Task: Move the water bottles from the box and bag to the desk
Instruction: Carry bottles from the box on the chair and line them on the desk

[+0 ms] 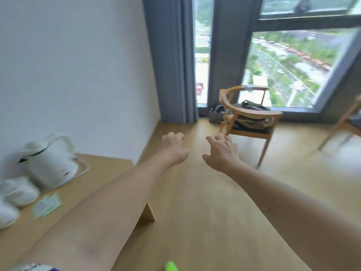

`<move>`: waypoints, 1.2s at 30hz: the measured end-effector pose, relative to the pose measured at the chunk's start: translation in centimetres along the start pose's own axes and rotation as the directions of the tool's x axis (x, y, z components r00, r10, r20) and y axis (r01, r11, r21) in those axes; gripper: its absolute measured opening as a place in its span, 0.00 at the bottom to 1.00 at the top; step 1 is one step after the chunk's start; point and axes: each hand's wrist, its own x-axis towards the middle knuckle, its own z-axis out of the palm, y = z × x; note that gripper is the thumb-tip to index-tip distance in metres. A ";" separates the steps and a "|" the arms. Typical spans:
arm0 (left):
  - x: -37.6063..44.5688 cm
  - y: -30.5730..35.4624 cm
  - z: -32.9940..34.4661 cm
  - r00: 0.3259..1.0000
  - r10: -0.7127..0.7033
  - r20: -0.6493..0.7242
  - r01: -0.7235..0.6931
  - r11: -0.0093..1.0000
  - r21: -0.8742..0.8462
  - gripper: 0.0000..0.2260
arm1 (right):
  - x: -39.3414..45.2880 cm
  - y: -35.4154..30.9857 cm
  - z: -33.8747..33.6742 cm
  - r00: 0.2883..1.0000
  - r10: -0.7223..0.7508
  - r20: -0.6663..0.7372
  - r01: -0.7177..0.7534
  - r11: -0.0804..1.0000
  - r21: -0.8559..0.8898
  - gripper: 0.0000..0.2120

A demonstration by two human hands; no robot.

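Observation:
Both my arms stretch forward over the wooden floor. My left hand (172,146) hangs with loosely curled fingers and holds nothing. My right hand (221,150) is beside it, fingers spread and relaxed, also holding nothing. The wooden desk (101,173) lies at the lower left, under my left forearm. A bag (252,118) sits on the seat of a wooden chair ahead, and a small grey bag (215,114) stands on the floor by the window. No water bottle or box is visible. The picture is blurred by motion.
On the desk stand a white kettle (48,163), white cups (18,192) and a green card (46,205). A wooden chair (252,114) stands ahead to the right, another chair (347,122) at the right edge. Grey curtains (172,59) hang by the window. A green object (172,266) shows at the bottom edge.

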 end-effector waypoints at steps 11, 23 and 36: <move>17.5 26.6 12.5 0.852 0.491 0.182 -0.491 0.870 -0.050 0.22 | 4.6 26.6 -2.7 0.854 0.516 -0.062 -0.518 0.855 -0.026 0.26; 33.6 51.8 23.7 0.623 0.717 0.313 -0.719 0.682 -0.133 0.24 | 12.9 49.5 -6.8 0.590 0.804 -0.071 -0.806 0.591 -0.013 0.27; 46.5 78.0 37.5 0.505 0.781 0.367 -0.815 0.571 -0.096 0.22 | 19.5 78.1 -9.7 0.464 0.883 -0.078 -0.880 0.469 0.072 0.23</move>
